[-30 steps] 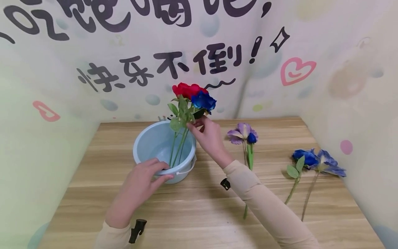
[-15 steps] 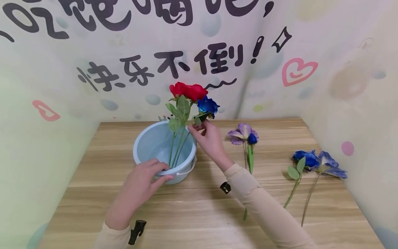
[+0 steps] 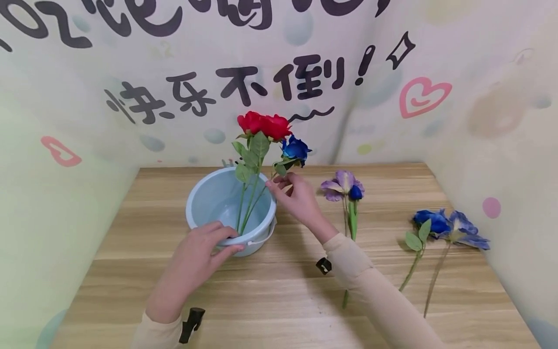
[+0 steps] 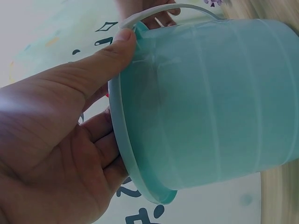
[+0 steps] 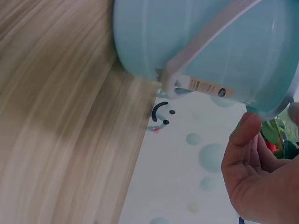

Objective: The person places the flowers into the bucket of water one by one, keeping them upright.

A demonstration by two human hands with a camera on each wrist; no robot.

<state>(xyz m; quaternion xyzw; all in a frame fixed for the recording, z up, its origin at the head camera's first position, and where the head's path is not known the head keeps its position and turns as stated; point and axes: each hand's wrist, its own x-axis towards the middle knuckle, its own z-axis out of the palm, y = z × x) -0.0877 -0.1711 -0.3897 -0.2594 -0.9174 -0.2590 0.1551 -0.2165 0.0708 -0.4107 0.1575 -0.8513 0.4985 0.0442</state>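
In the head view, a light blue bucket [image 3: 209,186] with a white handle stands on the wooden table. My left hand [image 3: 196,259] grips its near rim, thumb outside and fingers inside, as the left wrist view also shows. Two red roses [image 3: 263,126] with green leaves lean up out of the bucket. Beside them a blue rose [image 3: 296,150] tilts to the right, its stem crossing the right rim. There my right hand [image 3: 301,201] pinches that stem just below the leaves. From the right wrist, the bent fingers [image 5: 247,128] show close to the rim, leaves partly hidden behind them.
Right of the bucket lie a purple flower [image 3: 340,184] and a blue bud [image 3: 355,193] on a green stem. Farther right lie another blue rose [image 3: 431,222] and a blue-violet flower [image 3: 466,231]. A printed wall [image 3: 174,145] rises behind the table [image 3: 261,300].
The blue rose has swung right, away from the red roses, with my right hand following slightly right. My left hand keeps its place on the rim. The head view has shifted a little.
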